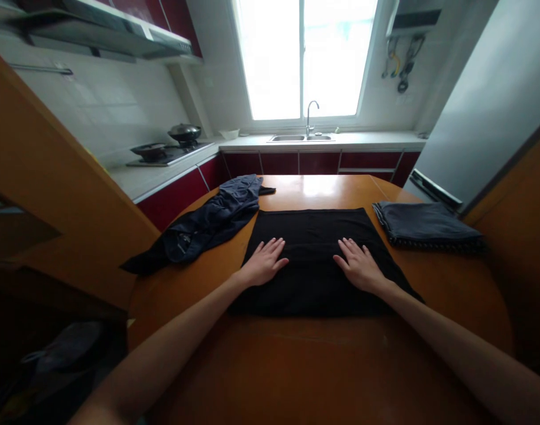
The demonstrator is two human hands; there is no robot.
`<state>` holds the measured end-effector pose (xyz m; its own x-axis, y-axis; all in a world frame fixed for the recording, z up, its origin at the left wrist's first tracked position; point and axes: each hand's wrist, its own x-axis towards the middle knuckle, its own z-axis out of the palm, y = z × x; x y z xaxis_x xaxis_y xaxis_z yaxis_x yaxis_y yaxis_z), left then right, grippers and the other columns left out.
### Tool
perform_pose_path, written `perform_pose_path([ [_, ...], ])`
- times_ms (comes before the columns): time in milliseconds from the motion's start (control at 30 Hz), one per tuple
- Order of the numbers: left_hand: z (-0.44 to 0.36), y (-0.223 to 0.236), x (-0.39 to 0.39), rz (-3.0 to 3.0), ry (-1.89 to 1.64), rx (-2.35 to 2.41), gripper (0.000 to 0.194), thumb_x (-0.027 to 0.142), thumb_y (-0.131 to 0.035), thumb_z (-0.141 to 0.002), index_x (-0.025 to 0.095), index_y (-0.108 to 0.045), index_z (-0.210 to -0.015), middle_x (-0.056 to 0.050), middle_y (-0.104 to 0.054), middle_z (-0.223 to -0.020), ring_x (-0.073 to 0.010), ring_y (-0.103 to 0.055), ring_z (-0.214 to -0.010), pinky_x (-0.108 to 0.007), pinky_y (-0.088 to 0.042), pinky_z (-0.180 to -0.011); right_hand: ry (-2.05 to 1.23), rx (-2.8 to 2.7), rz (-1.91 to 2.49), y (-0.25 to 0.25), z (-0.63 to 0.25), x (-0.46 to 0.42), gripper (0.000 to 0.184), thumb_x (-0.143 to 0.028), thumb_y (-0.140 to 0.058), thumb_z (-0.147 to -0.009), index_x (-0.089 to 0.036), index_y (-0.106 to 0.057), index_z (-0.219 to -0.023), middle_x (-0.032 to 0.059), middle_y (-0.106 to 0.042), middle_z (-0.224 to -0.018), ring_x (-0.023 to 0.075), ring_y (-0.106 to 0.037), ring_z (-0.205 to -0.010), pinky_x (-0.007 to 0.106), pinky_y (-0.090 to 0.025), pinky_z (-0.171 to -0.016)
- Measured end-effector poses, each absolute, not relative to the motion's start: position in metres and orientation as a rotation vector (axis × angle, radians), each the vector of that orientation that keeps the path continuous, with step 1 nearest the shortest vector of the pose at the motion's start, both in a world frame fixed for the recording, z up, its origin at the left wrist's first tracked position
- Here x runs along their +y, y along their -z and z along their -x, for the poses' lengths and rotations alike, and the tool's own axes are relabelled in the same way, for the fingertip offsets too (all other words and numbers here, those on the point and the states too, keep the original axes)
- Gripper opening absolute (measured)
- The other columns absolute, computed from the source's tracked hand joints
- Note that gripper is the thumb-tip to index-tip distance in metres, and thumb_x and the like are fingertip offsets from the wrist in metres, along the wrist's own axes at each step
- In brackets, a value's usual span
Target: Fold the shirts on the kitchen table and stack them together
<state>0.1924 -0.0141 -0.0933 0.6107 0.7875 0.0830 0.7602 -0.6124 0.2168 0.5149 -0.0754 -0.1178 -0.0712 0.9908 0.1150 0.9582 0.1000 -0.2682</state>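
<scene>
A black cloth, perhaps a folded garment (pixel 309 236), lies flat on the wooden table (pixel 296 366), in front of me. On its left part rests my left hand (pixel 264 264), palm down with fingers spread. My right hand (pixel 359 265) lies the same way on its right part. Neither hand grips the fabric. To the left is a crumpled dark blue garment (pixel 212 221), spread loosely toward the table's left edge. A neat stack of folded grey-blue clothing (pixel 429 223) sits to the right of the black cloth.
Beyond the table runs a white counter (pixel 367 140) with a sink (pixel 288 139) and faucet (pixel 309 118). A stove (pixel 170 154) with pans stands at back left. A fridge (pixel 487 100) is close on the right; a wooden panel (pixel 52 171) rises on the left.
</scene>
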Motion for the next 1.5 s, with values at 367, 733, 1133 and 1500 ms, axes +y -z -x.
perform_pose_path([
  [367, -0.127, 0.070, 0.041, -2.153, -0.441, 1.361, 0.051, 0.067, -0.061, -0.079, 0.017, -0.068, -0.086, -0.004, -0.065, -0.076, -0.0195, -0.059, -0.072, -0.030, -0.046, -0.068, 0.010, -1.806, 2.011, 0.116, -0.584, -0.054, 0.035, -0.028, -0.049, -0.094, -0.015, -0.071, -0.117, 0.0182, -0.066, -0.118, 0.0314, -0.060, -0.110, 0.042, -0.047, -0.098],
  [733, -0.147, 0.057, 0.022, -2.264, -0.693, 1.538, 0.027, 0.044, -0.071, -0.078, 0.018, -0.064, -0.079, -0.005, -0.059, -0.084, -0.0210, -0.059, -0.081, -0.033, -0.048, -0.079, 0.138, -1.815, 2.030, 0.118, -0.593, -0.051, 0.023, -0.030, -0.056, -0.087, -0.019, -0.074, -0.095, 0.0140, -0.068, -0.098, 0.0300, -0.062, -0.095, 0.041, -0.051, -0.083],
  [1133, -0.096, 0.045, -0.127, -2.080, -0.297, 1.497, 0.041, 0.060, -0.069, -0.075, 0.020, -0.071, -0.082, -0.002, -0.061, -0.078, -0.0179, -0.055, -0.067, -0.028, -0.044, -0.061, 0.008, -1.893, 1.847, 0.090, -0.556, -0.074, 0.031, -0.030, -0.048, -0.094, -0.019, -0.072, -0.110, 0.0152, -0.067, -0.115, 0.0321, -0.059, -0.109, 0.044, -0.045, -0.099],
  [1500, -0.080, 0.064, -0.135, -2.133, -0.560, 1.624, 0.046, 0.066, -0.059, -0.080, 0.021, -0.066, -0.072, -0.007, -0.061, -0.083, -0.0251, -0.062, -0.078, -0.038, -0.054, -0.074, -0.155, -1.956, 1.989, 0.120, -0.516, -0.088, 0.060, -0.041, -0.034, -0.103, -0.008, -0.040, -0.152, 0.0201, -0.031, -0.162, 0.0335, -0.023, -0.152, 0.057, -0.019, -0.121],
])
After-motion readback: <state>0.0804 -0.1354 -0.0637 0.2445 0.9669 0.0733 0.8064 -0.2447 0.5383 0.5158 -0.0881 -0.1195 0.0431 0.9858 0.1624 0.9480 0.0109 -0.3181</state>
